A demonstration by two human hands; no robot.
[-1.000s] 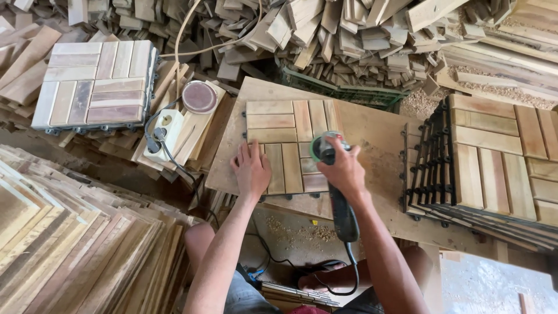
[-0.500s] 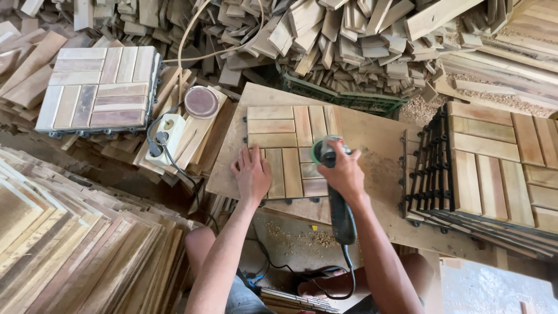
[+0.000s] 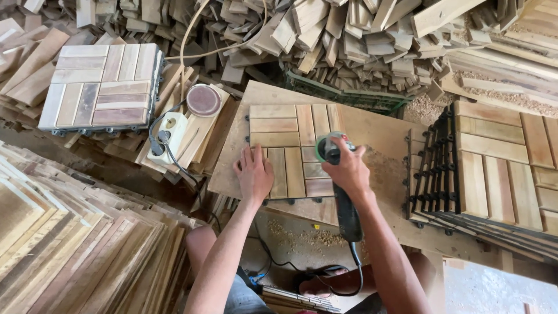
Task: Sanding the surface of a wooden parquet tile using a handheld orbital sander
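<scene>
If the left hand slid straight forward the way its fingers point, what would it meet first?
Probably nothing but more tile: the left hand lies flat on it, fingers pointing toward its far edge. Beyond that come the bare board and the green crate.

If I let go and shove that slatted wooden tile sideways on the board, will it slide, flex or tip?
The wooden tile lies flat under the left hand, so tipping looks unlikely. Its slats sit on a black grid backing, so it probably stays stiff. Sawdust on the board may let it slide easily once unpinned.
</scene>
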